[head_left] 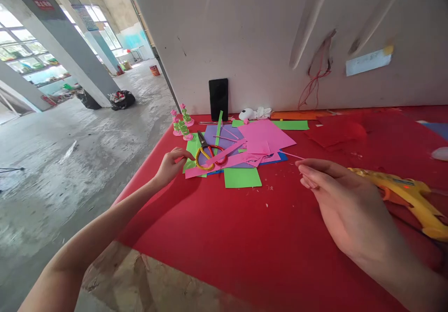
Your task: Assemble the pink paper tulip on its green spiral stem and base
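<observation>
My left hand (172, 166) is at the left of the paper pile, its fingers closed at the yellow loop of a pair of scissors (212, 155) with one yellow and one red handle. The scissors lie on the papers, blades pointing away and slightly open. In a pinch between thumb and forefinger, my right hand (341, 200) holds a thin pink paper strip (292, 155) that points left toward the pile. Pink paper (268, 132), a purple sheet (210, 133) and a green piece (242, 178) overlap under and around the scissors.
Small pink-and-green paper flowers (182, 124) stand at the table's left edge. A black phone (219, 99) leans on the white panel (259, 36). A yellow glue gun (408, 193) lies beside my right hand. Paper scraps dot the red table (224, 237).
</observation>
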Available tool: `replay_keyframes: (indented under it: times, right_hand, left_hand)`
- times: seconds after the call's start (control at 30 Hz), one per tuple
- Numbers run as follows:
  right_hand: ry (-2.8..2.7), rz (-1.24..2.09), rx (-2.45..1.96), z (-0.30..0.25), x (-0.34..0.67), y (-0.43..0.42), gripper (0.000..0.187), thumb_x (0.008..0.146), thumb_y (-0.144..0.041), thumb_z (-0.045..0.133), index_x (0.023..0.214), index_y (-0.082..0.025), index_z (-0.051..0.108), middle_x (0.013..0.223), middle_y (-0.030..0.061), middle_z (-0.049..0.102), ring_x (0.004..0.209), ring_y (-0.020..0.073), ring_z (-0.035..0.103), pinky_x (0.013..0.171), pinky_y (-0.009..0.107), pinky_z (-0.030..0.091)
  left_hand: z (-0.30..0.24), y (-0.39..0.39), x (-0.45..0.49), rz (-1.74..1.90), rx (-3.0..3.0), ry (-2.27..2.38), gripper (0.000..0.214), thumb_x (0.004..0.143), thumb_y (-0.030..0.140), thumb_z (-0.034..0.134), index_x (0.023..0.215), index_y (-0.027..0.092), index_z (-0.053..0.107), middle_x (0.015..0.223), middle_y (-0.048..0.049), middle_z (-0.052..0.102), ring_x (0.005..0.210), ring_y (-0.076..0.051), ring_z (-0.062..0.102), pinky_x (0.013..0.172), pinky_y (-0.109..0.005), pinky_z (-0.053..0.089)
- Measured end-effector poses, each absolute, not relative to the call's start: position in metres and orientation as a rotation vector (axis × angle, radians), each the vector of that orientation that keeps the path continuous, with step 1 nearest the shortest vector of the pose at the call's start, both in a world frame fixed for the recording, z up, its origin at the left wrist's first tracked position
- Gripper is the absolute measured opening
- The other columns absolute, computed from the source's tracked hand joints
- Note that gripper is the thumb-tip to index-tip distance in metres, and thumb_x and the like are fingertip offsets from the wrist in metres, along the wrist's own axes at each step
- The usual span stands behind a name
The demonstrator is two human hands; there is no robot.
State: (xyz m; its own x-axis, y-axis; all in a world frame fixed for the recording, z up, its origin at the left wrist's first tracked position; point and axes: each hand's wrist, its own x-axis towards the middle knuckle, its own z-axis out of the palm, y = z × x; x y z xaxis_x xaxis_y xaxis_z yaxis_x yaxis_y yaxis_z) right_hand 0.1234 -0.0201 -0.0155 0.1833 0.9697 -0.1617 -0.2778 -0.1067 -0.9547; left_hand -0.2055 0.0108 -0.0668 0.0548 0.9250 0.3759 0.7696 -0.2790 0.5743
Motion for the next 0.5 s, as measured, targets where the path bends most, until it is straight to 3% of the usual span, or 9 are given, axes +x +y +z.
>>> replay_keyframes:
  times: [0.23,0.37,0.43,0.5]
  right_hand:
    - [-0.977,1.254,-1.164,-0.015,0.121,-0.025,0.031,0.054,-0.043,0.080,0.075,-0.023,0.070,0.081,0.0001,0.067,0.081,0.0117,0.060,0.073,0.024,0.047]
    - [-1.570,0.999,-1.110,-0.004,0.117,-0.055,0.013,0.079,-0.035,0.062,0.077,-0.024,0.068,0.075,-0.0007,0.066,0.069,0.0086,0.060,0.062,0.020,0.047]
    - [-1.920,0.867,-1.005,-0.007,0.121,-0.089,0.013,0.085,-0.026,0.055,0.082,-0.026,0.068,0.074,-0.0007,0.065,0.067,0.0094,0.061,0.061,0.021,0.048]
    - [-2.197,0.815,-0.970,-0.020,0.130,-0.130,0.013,0.082,-0.024,0.057,0.085,-0.028,0.069,0.074,0.0015,0.065,0.076,0.0163,0.064,0.070,0.029,0.053]
  left_hand:
    - [-0.051,-0.042,-0.159,0.934,2.270,1.355,0.027,0.083,0.009,0.045,0.081,0.018,0.070,0.079,-0.0031,0.072,0.080,-0.014,0.064,0.076,-0.025,0.052]
    - [-0.058,-0.055,-0.148,0.908,2.351,1.207,0.029,0.083,0.006,0.043,0.083,0.018,0.070,0.081,-0.0042,0.073,0.080,-0.014,0.063,0.075,-0.025,0.052]
    - [-0.064,-0.057,-0.145,0.913,2.374,1.156,0.030,0.082,0.004,0.043,0.084,0.018,0.070,0.081,-0.0043,0.073,0.081,-0.015,0.063,0.076,-0.026,0.052]
    - [-0.069,-0.058,-0.144,0.929,2.385,1.114,0.031,0.081,0.003,0.043,0.084,0.018,0.069,0.081,-0.0044,0.073,0.082,-0.015,0.062,0.077,-0.027,0.052]
